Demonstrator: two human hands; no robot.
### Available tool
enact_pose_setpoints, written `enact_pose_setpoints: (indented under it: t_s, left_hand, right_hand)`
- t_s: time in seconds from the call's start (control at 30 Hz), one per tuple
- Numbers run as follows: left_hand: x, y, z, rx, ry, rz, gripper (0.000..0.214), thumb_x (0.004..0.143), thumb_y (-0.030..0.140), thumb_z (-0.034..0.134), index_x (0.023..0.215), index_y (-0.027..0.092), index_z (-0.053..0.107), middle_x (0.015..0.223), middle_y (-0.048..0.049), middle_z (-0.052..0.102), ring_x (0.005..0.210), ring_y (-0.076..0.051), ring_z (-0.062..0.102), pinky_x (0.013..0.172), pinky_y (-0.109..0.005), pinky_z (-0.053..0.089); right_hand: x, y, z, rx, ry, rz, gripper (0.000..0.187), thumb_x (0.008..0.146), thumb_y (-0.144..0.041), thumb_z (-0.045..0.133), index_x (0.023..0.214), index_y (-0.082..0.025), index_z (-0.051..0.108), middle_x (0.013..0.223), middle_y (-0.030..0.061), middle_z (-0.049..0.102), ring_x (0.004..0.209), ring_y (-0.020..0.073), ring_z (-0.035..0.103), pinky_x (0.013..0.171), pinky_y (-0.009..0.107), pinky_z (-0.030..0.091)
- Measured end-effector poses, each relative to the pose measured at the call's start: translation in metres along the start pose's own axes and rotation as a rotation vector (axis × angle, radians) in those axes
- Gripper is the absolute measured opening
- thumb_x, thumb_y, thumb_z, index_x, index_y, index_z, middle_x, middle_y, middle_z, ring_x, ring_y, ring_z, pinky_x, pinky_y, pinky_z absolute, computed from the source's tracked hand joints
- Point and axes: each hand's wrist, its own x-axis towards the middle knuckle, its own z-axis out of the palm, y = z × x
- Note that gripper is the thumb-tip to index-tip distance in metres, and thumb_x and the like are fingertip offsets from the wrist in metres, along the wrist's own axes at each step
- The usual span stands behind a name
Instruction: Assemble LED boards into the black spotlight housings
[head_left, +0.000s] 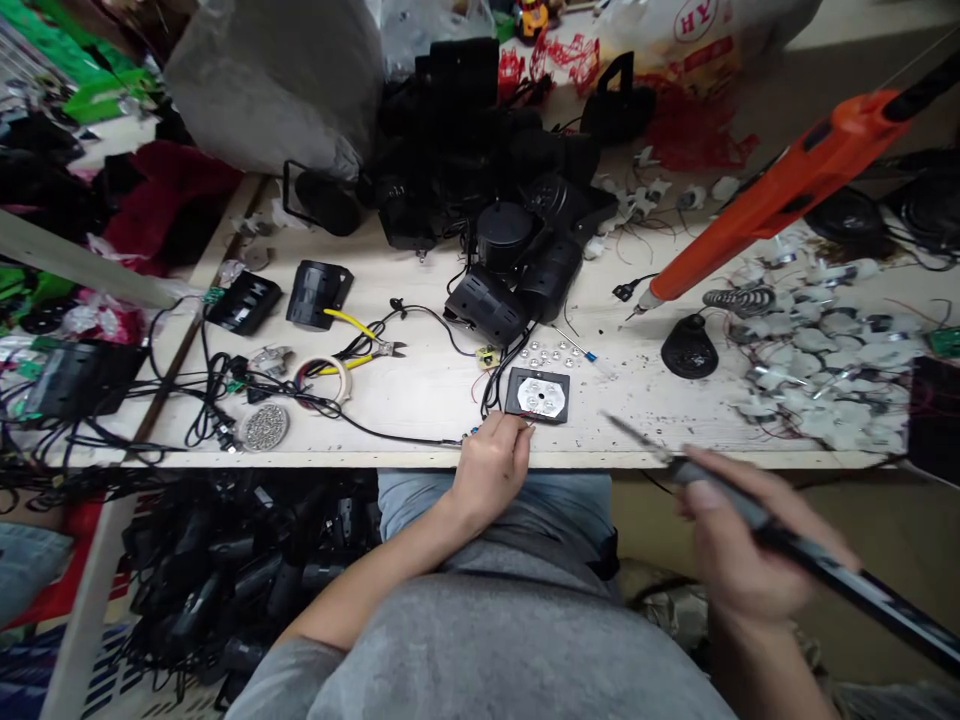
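My left hand point(491, 462) is closed at the front edge of the bench, its fingertips pinching what looks like a thin wire. Just beyond those fingers lies a black square housing point(515, 392) with a white round-cornered plate point(551, 398) carrying several small lenses. Black cables point(491, 385) run down to the same hand. In my right hand point(757, 550), blurred by motion, is a soldering iron point(739, 500) with a grey and black grip. Its tip points left over the bench, to the right of the housing and apart from it.
An orange electric screwdriver point(780, 195) hangs at upper right. Yellow-handled cutters point(352, 345), a tape roll point(345, 380) and a tin of metal shavings point(264, 427) lie left. White plastic parts point(832, 360) are heaped right. Black housings point(487, 305) crowd the back; a crate point(112, 560) stands below.
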Motion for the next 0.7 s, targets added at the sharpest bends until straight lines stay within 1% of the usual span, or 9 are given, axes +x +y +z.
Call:
enact_pose_setpoints:
  t_s: [0.07,0.1,0.17,0.33,0.5,0.7]
  left_hand:
    - [0.000,0.001,0.000,0.023,0.002,-0.004,0.012,0.096,0.017,0.055,0.085,0.020,0.059,0.077,-0.0030,0.066,0.069,-0.017,0.065,0.062,-0.026,0.050]
    - [0.000,0.001,0.000,0.033,0.001,-0.008,0.013,0.096,0.017,0.055,0.085,0.020,0.059,0.077,-0.0028,0.066,0.069,-0.017,0.065,0.062,-0.026,0.050]
    - [0.000,0.002,0.000,0.051,-0.014,-0.018,0.013,0.097,0.017,0.055,0.085,0.020,0.059,0.078,-0.0030,0.067,0.070,-0.017,0.066,0.063,-0.026,0.051]
    - [-0.001,0.001,-0.001,0.066,-0.053,-0.031,0.012,0.096,0.018,0.055,0.085,0.020,0.059,0.079,-0.0036,0.068,0.072,-0.017,0.067,0.063,-0.025,0.052]
    - [-0.002,0.001,-0.001,0.042,-0.052,-0.027,0.012,0.097,0.018,0.055,0.086,0.019,0.059,0.079,-0.0038,0.067,0.071,-0.017,0.067,0.063,-0.026,0.052]
    - [-0.001,0.001,-0.002,0.064,-0.065,-0.032,0.013,0.098,0.019,0.053,0.087,0.019,0.060,0.079,-0.0038,0.068,0.073,-0.017,0.067,0.064,-0.025,0.052]
  right_hand:
    - [-0.009,-0.009,0.011,0.094,-0.013,-0.110,0.014,0.087,-0.031,0.067,0.098,-0.026,0.073,0.086,0.0037,0.078,0.069,0.0219,0.075,0.066,0.036,0.063]
    - [-0.010,-0.012,0.016,0.110,-0.020,-0.162,0.011,0.087,-0.028,0.069,0.096,-0.025,0.073,0.085,0.0027,0.078,0.068,0.0197,0.075,0.065,0.032,0.063]
    - [-0.007,-0.017,0.025,0.090,-0.039,-0.237,0.010,0.088,-0.026,0.068,0.097,-0.023,0.071,0.084,0.0020,0.078,0.069,0.0175,0.075,0.065,0.028,0.062]
    - [0.002,-0.020,0.035,0.049,-0.056,-0.324,0.007,0.091,-0.023,0.066,0.097,-0.022,0.069,0.085,0.0021,0.078,0.071,0.0160,0.075,0.068,0.025,0.062]
    - [0.004,-0.021,0.040,0.021,-0.063,-0.362,0.008,0.092,-0.024,0.065,0.098,-0.021,0.068,0.085,0.0023,0.078,0.072,0.0155,0.075,0.069,0.024,0.062]
    - [0.007,-0.023,0.043,0.023,-0.073,-0.381,0.007,0.092,-0.022,0.065,0.099,-0.021,0.068,0.085,0.0025,0.078,0.073,0.0151,0.075,0.068,0.024,0.061]
